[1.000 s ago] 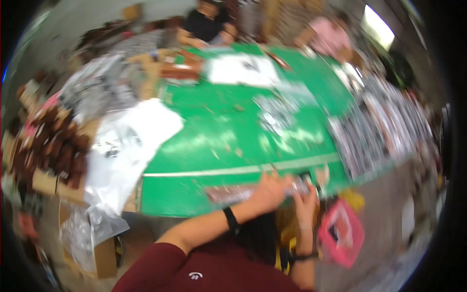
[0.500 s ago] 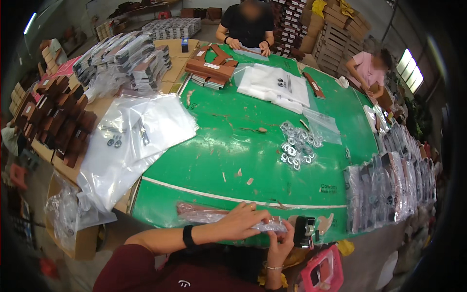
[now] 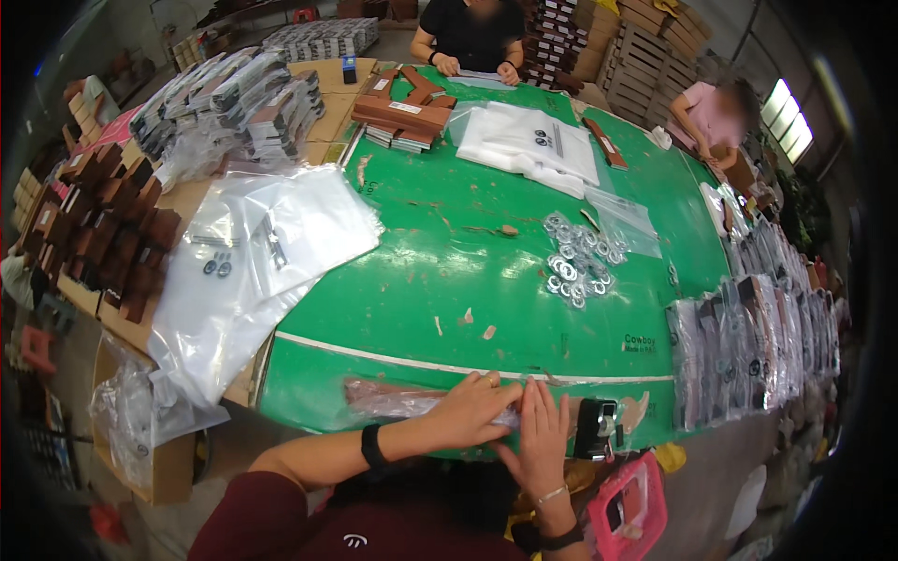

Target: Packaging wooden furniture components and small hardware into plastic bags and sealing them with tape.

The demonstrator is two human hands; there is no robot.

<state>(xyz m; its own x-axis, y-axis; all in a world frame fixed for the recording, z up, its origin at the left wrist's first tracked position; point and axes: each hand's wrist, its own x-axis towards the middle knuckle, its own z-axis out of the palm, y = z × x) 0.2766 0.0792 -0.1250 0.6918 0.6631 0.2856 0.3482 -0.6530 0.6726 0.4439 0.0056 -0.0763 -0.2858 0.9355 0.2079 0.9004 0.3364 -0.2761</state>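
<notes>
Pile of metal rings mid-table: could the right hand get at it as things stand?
Probably yes. The right hand lies flat on the clear packet at the near edge, and only bare green table with a few scraps separates it from the metal rings; it would need a forward stretch.

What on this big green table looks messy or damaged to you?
The green tabletop is scuffed, with brown chips and scraps scattered on it. Metal rings lie loose in a spread-out cluster rather than in a container. Both hands, left and right, press a clear bag.

metal washers [image 3: 575, 262], clear bags [image 3: 257, 252], brown boxes [image 3: 112, 234], green table [image 3: 421, 280]
</notes>
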